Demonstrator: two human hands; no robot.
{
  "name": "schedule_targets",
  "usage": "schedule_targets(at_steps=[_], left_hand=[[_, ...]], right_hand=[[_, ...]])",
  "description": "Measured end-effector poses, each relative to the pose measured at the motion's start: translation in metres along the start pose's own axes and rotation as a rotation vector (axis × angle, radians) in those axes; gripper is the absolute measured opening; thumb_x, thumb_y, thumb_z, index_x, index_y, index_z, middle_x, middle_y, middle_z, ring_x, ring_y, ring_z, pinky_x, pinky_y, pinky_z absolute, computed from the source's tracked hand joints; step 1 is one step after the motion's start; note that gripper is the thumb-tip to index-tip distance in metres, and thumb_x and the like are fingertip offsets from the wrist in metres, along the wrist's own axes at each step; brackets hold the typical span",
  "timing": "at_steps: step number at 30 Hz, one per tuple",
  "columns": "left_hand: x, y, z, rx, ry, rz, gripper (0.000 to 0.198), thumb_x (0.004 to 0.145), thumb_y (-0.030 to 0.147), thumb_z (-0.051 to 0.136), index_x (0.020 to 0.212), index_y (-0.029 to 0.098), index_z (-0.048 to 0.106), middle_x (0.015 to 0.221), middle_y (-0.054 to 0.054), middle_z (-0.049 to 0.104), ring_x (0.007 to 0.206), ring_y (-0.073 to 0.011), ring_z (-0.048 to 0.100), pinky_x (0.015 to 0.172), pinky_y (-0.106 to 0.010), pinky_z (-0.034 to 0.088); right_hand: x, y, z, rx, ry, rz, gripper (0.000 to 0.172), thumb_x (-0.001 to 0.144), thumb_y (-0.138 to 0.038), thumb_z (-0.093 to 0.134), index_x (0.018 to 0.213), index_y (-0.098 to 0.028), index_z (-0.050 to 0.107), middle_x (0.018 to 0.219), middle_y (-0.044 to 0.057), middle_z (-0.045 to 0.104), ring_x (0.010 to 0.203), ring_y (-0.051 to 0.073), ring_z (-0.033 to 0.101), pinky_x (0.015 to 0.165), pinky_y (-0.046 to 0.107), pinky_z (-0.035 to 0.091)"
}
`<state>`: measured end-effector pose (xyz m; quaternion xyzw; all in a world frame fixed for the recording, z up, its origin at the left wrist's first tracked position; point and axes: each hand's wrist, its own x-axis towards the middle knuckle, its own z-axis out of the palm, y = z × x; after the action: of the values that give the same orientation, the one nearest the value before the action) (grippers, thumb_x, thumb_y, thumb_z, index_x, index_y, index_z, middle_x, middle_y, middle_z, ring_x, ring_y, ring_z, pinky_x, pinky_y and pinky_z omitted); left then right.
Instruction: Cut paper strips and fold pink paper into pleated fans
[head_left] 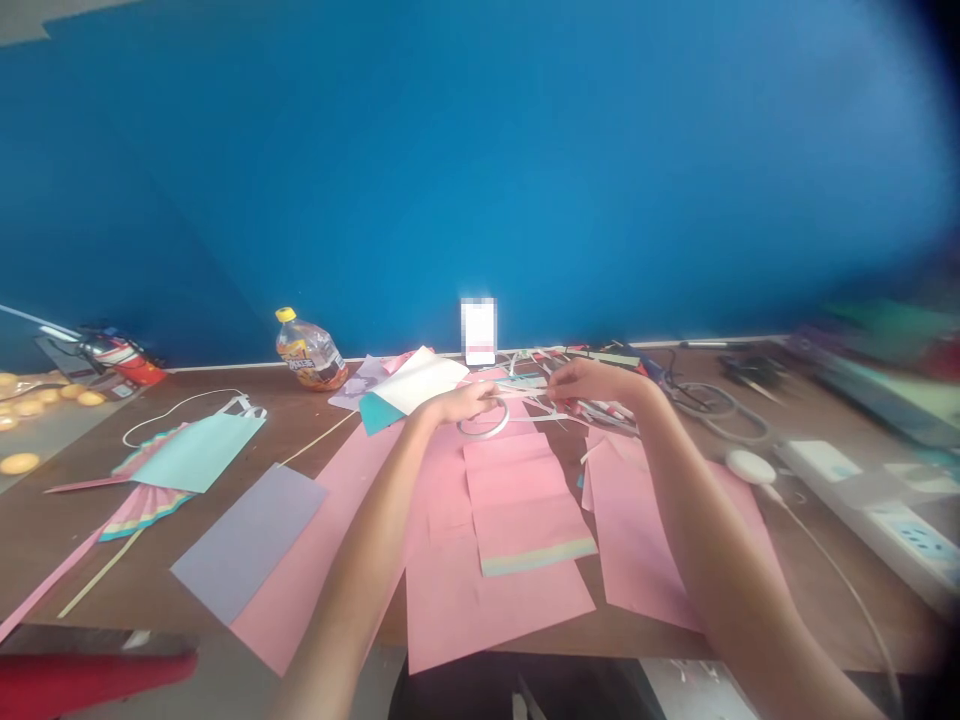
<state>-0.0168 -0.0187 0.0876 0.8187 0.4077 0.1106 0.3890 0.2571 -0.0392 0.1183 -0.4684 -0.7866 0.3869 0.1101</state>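
My left hand [463,402] is closed around a white ring-shaped roll of tape [484,422], held just above the table. My right hand [586,383] is pinched on a thin white strip [534,396] that runs from the roll. Both hands hover over a folded pink paper sheet [525,500] with a pale striped lower edge. More pink sheets [660,520] lie under and beside it on the brown table [82,560].
A grey paper sheet [251,540], a light teal sheet [199,450] and a folded paper fan [142,505] lie left. A drink bottle [311,352] lies at the back by the blue wall. A white power strip [877,505], cables and a white round object [750,466] sit right.
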Motion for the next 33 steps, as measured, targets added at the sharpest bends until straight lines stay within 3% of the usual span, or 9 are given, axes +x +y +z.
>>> schedule_targets(at_steps=[4, 8, 11, 13, 17, 19, 23, 27, 33], left_hand=[[0.006, -0.010, 0.000, 0.026, -0.052, 0.013, 0.032, 0.087, 0.042, 0.049, 0.104, 0.017, 0.060, 0.106, -0.006, 0.062, 0.091, -0.0165, 0.056, 0.077, -0.024, 0.042], [0.008, -0.016, -0.001, 0.057, -0.086, 0.036, 0.030, 0.088, 0.039, 0.047, 0.100, 0.019, 0.064, 0.106, -0.005, 0.063, 0.092, -0.0162, 0.056, 0.075, -0.023, 0.041], [0.006, -0.014, -0.002, 0.056, -0.076, 0.005, 0.029, 0.087, 0.039, 0.047, 0.098, 0.019, 0.065, 0.101, -0.004, 0.063, 0.085, -0.0152, 0.056, 0.067, -0.023, 0.039], [0.005, -0.012, -0.002, 0.039, -0.076, -0.010, 0.030, 0.087, 0.039, 0.047, 0.098, 0.019, 0.065, 0.098, -0.004, 0.062, 0.081, -0.0147, 0.054, 0.062, -0.023, 0.038], [0.004, -0.010, -0.001, 0.064, -0.066, -0.014, 0.028, 0.086, 0.037, 0.046, 0.092, 0.017, 0.065, 0.095, -0.004, 0.062, 0.079, -0.0150, 0.054, 0.063, -0.023, 0.038], [0.004, -0.011, -0.001, 0.083, -0.056, -0.023, 0.027, 0.086, 0.034, 0.046, 0.092, 0.017, 0.065, 0.096, -0.004, 0.063, 0.083, -0.0158, 0.055, 0.066, -0.024, 0.039], [0.007, -0.011, 0.002, 0.067, -0.064, -0.090, 0.030, 0.084, 0.037, 0.048, 0.101, 0.019, 0.066, 0.104, -0.005, 0.064, 0.089, -0.0174, 0.056, 0.068, -0.024, 0.039], [0.010, -0.006, 0.006, -0.002, -0.107, -0.039, 0.033, 0.082, 0.037, 0.052, 0.106, 0.020, 0.066, 0.111, -0.005, 0.063, 0.089, -0.0169, 0.056, 0.068, -0.024, 0.039], [0.009, -0.008, 0.005, -0.011, -0.098, -0.015, 0.028, 0.084, 0.039, 0.051, 0.101, 0.022, 0.065, 0.091, -0.003, 0.061, 0.076, -0.0147, 0.051, 0.061, -0.024, 0.037]], right_hand=[[-0.001, -0.003, -0.002, 0.021, 0.066, -0.041, 0.035, 0.081, -0.051, 0.060, 0.091, -0.020, 0.072, 0.085, 0.006, 0.072, 0.081, 0.020, 0.064, 0.071, 0.029, 0.045], [-0.012, -0.001, -0.010, 0.211, 0.127, -0.064, 0.051, 0.084, -0.058, 0.054, 0.115, -0.019, 0.064, 0.099, 0.010, 0.071, 0.089, 0.020, 0.063, 0.080, 0.033, 0.045], [-0.016, -0.003, -0.014, 0.220, 0.321, -0.012, 0.051, 0.082, -0.059, 0.058, 0.110, -0.018, 0.064, 0.095, 0.010, 0.070, 0.083, 0.019, 0.062, 0.077, 0.033, 0.045], [-0.012, -0.011, -0.010, 0.156, 0.367, -0.024, 0.044, 0.083, -0.056, 0.058, 0.105, -0.018, 0.065, 0.094, 0.009, 0.070, 0.081, 0.018, 0.061, 0.075, 0.032, 0.045], [0.009, -0.037, 0.014, -0.117, 0.291, -0.128, 0.027, 0.087, -0.042, 0.055, 0.098, -0.021, 0.068, 0.094, 0.005, 0.070, 0.079, 0.018, 0.061, 0.071, 0.030, 0.044], [0.021, -0.045, 0.029, -0.311, 0.324, -0.156, 0.018, 0.084, -0.031, 0.059, 0.096, -0.021, 0.069, 0.099, 0.006, 0.070, 0.085, 0.020, 0.061, 0.073, 0.030, 0.043], [0.037, -0.046, 0.052, -0.544, 0.276, -0.099, 0.021, 0.080, -0.019, 0.061, 0.099, -0.022, 0.070, 0.100, 0.008, 0.071, 0.088, 0.022, 0.062, 0.072, 0.030, 0.042], [0.043, -0.041, 0.057, -0.608, 0.287, -0.094, 0.019, 0.082, -0.021, 0.058, 0.094, -0.024, 0.072, 0.094, 0.008, 0.071, 0.081, 0.021, 0.063, 0.066, 0.028, 0.039], [0.045, -0.038, 0.056, -0.676, 0.294, -0.114, 0.020, 0.085, -0.024, 0.052, 0.085, -0.021, 0.072, 0.084, 0.010, 0.069, 0.074, 0.020, 0.060, 0.059, 0.027, 0.032]])
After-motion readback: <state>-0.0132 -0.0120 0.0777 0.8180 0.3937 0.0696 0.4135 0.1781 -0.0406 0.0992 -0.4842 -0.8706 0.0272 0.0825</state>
